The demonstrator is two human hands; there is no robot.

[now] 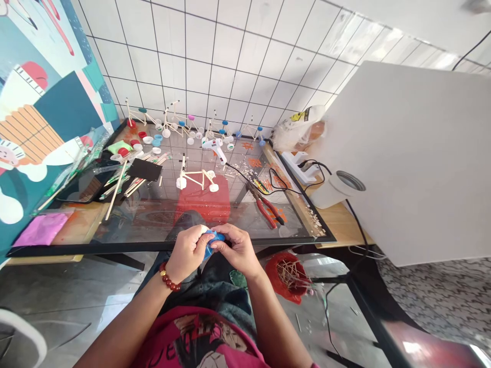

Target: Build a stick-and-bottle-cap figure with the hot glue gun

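While your left hand [192, 250] and right hand [236, 249] grasp a blue piece [218, 236], a stick model [197, 179] stands on the glass tabletop [153, 213]

As you sit at the table, you have the blue piece pinched between the thumbs and bent fingers of both hands, over your lap and just by the tabletop's black near edge [130, 249]. Your fingers cover much of it, so its full shape cannot be told; what shows looks soft or crinkled. Your left wrist wears a bracelet [170, 278] of dark red beads.

Ahead of your hands, the pale stick model rests on white round wheels, above a red shape [203, 202] seen through the glass. Behind it lies a white glue gun [215, 148], its black cord running off to the right, towards a white power strip [301, 167]. Near your right hand, on the glass, are pliers [266, 205] with red handles.

Towards the left, a black card [144, 169] lies over loose sticks [117, 190], with red, white and blue caps [148, 139] beyond. Along the far edge you have a row of similar models [218, 128] with coloured tops. At the near left corner is a pink packet [42, 229]. Below the table, to your right, a red bin [270, 273] holds a heap of thin sticks.
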